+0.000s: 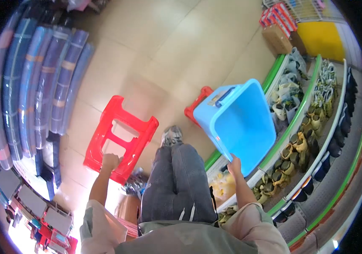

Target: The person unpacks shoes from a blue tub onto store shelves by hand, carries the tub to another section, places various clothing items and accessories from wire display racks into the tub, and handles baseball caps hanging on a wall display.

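Observation:
A red plastic stool [135, 153], tipped so its legs and frame openings show, is in my left hand [112, 161], whose fingers are wrapped round its near edge. My right hand [234, 165] grips the near rim of a light blue plastic bin [244, 127]. The bin's open mouth faces right and toward me, and its inside shows bare blue walls. A dark blue handle [224, 97] sits on the bin's far side. Behind the bin, another red plastic piece [198, 106] shows in part; the bin hides the rest.
Shelves with green edges [303, 122] curve along the right, holding several shoes [289, 163]. Tall plaid rolls [41, 84] stand at the left. Cardboard boxes [277, 39] are stacked at the far right. Tiled floor [159, 51] stretches ahead. Plastic-wrapped goods [136, 182] lie by my legs.

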Demonstrator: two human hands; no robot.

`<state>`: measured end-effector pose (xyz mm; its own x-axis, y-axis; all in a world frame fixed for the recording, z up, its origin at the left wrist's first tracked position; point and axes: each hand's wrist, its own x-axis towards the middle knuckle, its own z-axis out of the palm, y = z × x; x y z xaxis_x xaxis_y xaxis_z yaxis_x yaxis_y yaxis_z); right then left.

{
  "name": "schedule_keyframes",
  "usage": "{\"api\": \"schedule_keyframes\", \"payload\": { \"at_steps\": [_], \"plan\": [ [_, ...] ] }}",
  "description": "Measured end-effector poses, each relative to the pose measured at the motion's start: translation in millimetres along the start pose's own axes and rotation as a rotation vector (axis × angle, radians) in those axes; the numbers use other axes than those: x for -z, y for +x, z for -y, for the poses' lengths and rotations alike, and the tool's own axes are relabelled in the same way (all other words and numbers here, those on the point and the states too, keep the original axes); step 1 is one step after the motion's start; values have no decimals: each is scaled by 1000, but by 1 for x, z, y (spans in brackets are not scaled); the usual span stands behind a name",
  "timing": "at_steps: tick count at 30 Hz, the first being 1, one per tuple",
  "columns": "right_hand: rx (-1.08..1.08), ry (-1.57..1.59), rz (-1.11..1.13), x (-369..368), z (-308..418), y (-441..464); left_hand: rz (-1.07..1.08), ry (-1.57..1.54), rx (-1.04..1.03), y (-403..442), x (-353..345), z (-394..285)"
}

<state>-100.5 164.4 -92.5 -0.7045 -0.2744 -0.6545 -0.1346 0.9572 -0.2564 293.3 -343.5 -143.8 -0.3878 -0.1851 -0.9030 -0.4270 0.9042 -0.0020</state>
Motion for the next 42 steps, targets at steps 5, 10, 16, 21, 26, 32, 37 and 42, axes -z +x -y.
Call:
{"api": "schedule_keyframes", "payload": {
  "at_steps": [5,10,16,21,26,32,37,42],
  "plan": [
    [-52,71,-39,16,12,20,-80,-24,95,17,71,24],
    [-112,100,-117,27,42,42,-150,-48,141,57,166,51],
    [-232,132,-69,100,98,75,-282,-15,97,120,302,77],
    [-321,38,1,155,129,103,-333,1,45,166,419,93],
    [-369,-46,46,200,175,133,-408,24,-38,221,505,111],
    [-347,-3,-5,232,231,177,-499,-57,-114,289,630,106],
    [-361,98,-89,240,275,226,-565,-72,-129,318,740,74],
    [-432,211,-128,263,290,289,-657,-64,-193,379,855,40]
  ]
}}
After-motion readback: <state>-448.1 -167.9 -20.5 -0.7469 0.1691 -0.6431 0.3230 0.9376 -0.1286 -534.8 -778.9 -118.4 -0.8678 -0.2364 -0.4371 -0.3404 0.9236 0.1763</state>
